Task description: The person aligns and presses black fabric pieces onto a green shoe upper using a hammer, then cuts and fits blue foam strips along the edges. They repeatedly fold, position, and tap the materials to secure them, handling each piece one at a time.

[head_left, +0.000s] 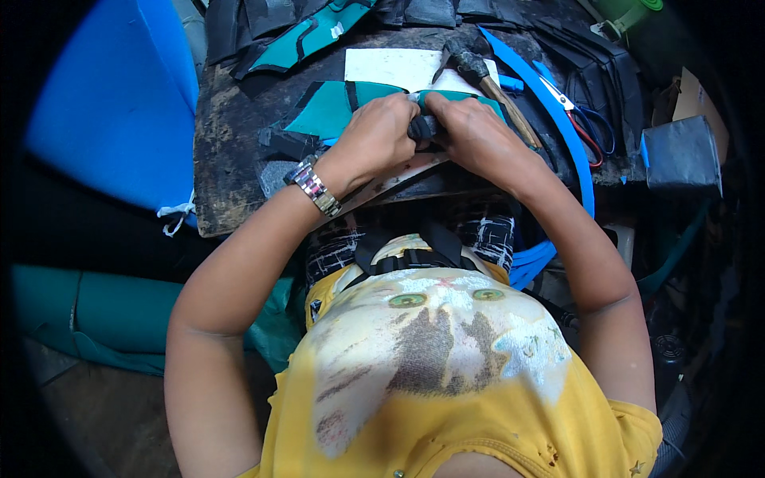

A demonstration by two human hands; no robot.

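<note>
Starting at nine o'clock, you have one big blue sheet (pixel 119 95) standing beside the dark worktable (pixel 231 151), and below it, toward eight o'clock, one roll of teal material (pixel 96 311) lying low on the floor side. Your left hand (pixel 374 131), with one metal wristwatch (pixel 313 185) on its wrist, is closed around a small dark piece (pixel 425 127) at about twelve o'clock from your chest; your right hand (pixel 470 131) pinches the same piece from the other side, so both hands grip it together, thumbs meeting over it. That piece sits on top of one teal cut panel with black trim (pixel 331 111), which lies flat over a pale board. I judge the work is midway: the panel is already cut and trimmed, and the dark piece is being pressed or fitted onto it, not yet let go. A second teal panel (pixel 319 36) waits at eleven o'clock. Toward one o'clock lies one hammer (pixel 478 72) with a wooden handle, then one long blue strip (pixel 566 127) curving down, one pair of scissors (pixel 578 115), and at two o'clock one grey folded piece (pixel 681 155)
</note>
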